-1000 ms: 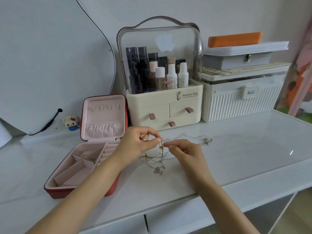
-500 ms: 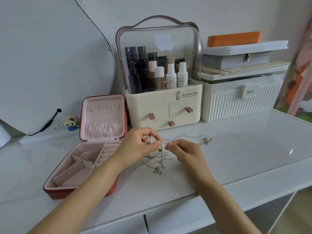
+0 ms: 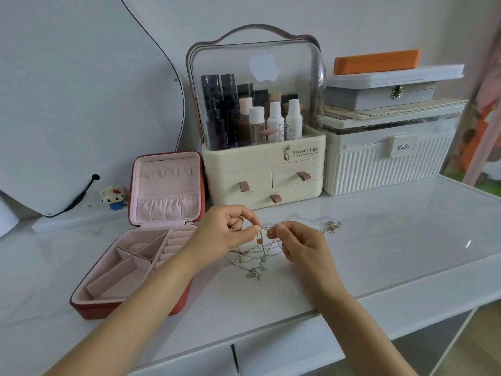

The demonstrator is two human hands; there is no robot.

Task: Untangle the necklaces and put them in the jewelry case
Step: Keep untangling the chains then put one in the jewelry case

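**Fine chains lifted off the table, knot not yet undone**

Far left, one jewelry case (image 3: 127, 270) sits open on the table (image 3: 379, 240), red outside, pink inside, its tray split into several compartments, its lid upright. Nothing lies in it that I can see.

Next comes the left hand (image 3: 227, 230), fingers curled, thumb and forefinger pinching a chain at the top of the tangle. Something gold shows between its curled fingers; what it is, I cannot tell.

Between the hands hang the necklaces (image 3: 254, 256), a loose web of thin silvery strands, upper part raised, lower loops and a small pendant (image 3: 253, 274) resting on the table. A small gold bead (image 3: 259, 240) dangles just below the pinch. How many chains? Too fine and too crossed to count; more than one, by the look.

The right hand (image 3: 301, 244) mirrors the left, fingertips nipping a strand close beside the other pinch. One strand runs off right to a silver clasp or charm (image 3: 334, 226) lying on the table.

My read: these are feather-light, limp and slippery, and they kink or snap if yanked. Best held just at the crossing, fingertips close together, teasing loops apart rather than pulling ends.

Two hands, one case, one tangle.
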